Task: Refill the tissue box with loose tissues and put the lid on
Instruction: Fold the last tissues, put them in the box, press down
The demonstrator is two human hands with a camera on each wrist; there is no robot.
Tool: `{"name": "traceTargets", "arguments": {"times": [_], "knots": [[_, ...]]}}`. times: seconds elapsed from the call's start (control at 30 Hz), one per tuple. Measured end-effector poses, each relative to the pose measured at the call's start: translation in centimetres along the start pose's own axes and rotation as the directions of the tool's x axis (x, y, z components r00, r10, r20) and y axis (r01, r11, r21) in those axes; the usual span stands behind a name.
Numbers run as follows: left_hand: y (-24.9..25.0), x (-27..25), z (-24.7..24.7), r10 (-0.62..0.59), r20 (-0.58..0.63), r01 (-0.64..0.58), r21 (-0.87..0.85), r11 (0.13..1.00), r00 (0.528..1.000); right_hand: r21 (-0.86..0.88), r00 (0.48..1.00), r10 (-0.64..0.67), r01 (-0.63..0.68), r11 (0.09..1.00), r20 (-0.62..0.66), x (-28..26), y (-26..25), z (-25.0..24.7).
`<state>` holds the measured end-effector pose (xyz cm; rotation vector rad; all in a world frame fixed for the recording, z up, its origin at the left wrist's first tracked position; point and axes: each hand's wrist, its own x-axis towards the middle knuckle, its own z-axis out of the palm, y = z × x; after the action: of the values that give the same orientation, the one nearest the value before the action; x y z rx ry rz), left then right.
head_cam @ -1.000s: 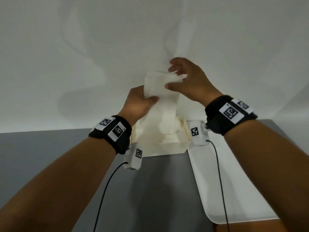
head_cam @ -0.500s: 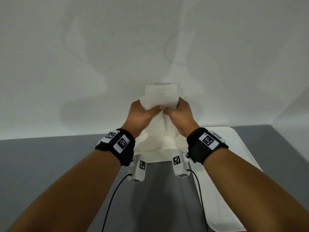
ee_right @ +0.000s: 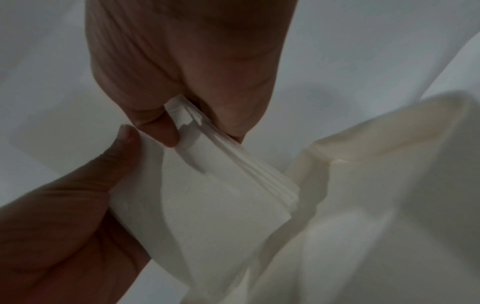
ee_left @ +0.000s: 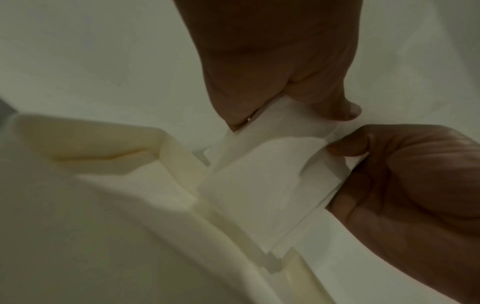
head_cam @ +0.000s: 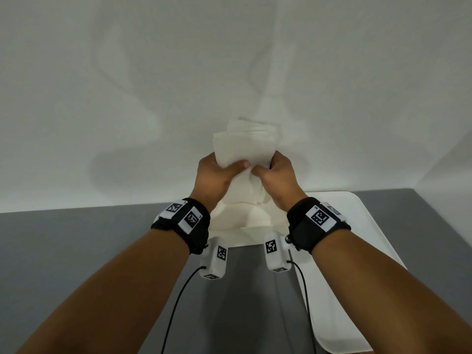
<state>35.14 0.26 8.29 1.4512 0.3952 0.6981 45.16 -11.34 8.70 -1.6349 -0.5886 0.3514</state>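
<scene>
A stack of folded white tissues (head_cam: 245, 149) stands upright above the open cream tissue box (head_cam: 245, 236). My left hand (head_cam: 217, 175) grips the stack's left lower edge, thumb across the front. My right hand (head_cam: 275, 175) pinches its right lower edge, thumb tip close to the left thumb. In the left wrist view the tissues (ee_left: 259, 185) hang just over the box rim (ee_left: 176, 164), between my left hand (ee_left: 272, 72) and right hand (ee_left: 415, 185). The right wrist view shows the layered tissues (ee_right: 221, 195), held by my right hand (ee_right: 187, 61) and left hand (ee_right: 64, 226), beside the box (ee_right: 363, 164).
A flat white panel with rounded corners (head_cam: 357, 264) lies on the grey table (head_cam: 76, 251) to the right of the box. A white wall (head_cam: 229, 72) rises right behind the box. Cables trail from both wrist cameras toward me.
My right hand came down from the top of the stack to its lower right edge, next to my left hand. Both hands and the tissues sank closer to the box.
</scene>
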Motion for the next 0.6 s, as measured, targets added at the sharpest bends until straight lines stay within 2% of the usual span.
{"name": "traceTargets", "arguments": {"times": [0.17,0.37,0.5,0.6], "knots": [[-0.7,0.4,-0.4,-0.016,-0.018,0.018,0.119,0.993,1.000,-0.079,0.998,0.000,0.005,0.997,0.070,-0.2,0.4,0.1],[-1.6,-0.1,-0.7,-0.046,0.029,0.042,0.126,0.991,0.999,-0.080,0.994,0.015,-0.006,0.997,0.106,-0.6,1.8,0.6],[-1.5,0.3,-1.7,-0.071,0.095,0.045,0.247,0.968,0.993,0.124,0.996,0.079,-0.084,0.989,0.043,-0.2,1.9,-0.1],[-0.2,1.4,-2.8,-0.085,0.196,0.005,0.378,0.926,0.977,0.320,0.991,0.125,-0.131,0.938,0.041,-0.1,1.4,-1.1]]}}
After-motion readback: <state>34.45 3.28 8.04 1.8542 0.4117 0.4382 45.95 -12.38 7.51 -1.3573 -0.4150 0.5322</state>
